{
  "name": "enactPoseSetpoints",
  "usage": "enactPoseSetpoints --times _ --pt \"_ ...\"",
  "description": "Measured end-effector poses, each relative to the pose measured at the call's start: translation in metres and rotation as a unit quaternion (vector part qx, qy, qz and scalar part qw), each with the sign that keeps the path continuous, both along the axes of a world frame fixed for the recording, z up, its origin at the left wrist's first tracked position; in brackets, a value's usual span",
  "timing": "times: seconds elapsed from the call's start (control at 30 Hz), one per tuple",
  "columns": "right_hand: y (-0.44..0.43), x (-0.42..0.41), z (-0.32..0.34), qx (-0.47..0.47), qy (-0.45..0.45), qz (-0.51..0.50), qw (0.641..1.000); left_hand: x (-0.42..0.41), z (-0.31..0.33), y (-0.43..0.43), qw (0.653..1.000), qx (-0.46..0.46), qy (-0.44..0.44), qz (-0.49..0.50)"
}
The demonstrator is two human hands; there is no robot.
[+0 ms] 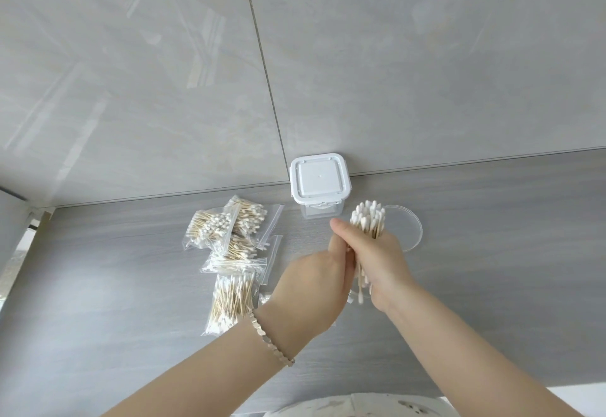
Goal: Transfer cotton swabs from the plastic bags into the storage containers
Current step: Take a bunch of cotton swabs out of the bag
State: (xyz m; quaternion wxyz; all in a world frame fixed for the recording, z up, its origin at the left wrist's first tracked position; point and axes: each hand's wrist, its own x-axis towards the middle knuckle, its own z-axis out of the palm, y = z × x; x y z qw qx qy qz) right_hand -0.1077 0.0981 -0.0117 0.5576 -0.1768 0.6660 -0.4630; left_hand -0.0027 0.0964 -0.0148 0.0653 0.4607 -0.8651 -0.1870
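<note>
**Bundle in hand, container not yet filled**

We hold a bundle of cotton swabs [367,221] upright, just in front of the square lidded container [319,184] and a little to its right. The right hand [382,262] is clenched round the stems. The left hand [314,285] lies against the bundle's near side, and we cannot tell whether its fingers wrap it or only press.

The round clear container [414,229] sits open, right of the square one, directly behind the swab heads. The plastic bags [232,243], still full, are heaped left of and in front of the square container on the counter [114,285].

We judge this to be the gathering step. Next we must even up the stems, tip the bundle over the round rim and let go without scattering.
</note>
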Motion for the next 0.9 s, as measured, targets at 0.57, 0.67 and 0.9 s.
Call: enactPoseSetpoints --times 0.57,0.67,0.9 --pt "-0.006 0.014 0.035 -0.281 0.014 -0.066 0.957 -0.011 0.019 -0.023 0.364 0.614 0.633 0.299" --pt "-0.004 0.013 0.033 -0.308 0.003 -0.049 0.950 -0.010 0.019 -0.022 0.343 0.617 0.649 0.285" --pt "-0.002 0.015 0.027 -0.241 0.049 0.010 0.969 -0.005 0.022 -0.019 0.423 0.621 0.613 0.243"
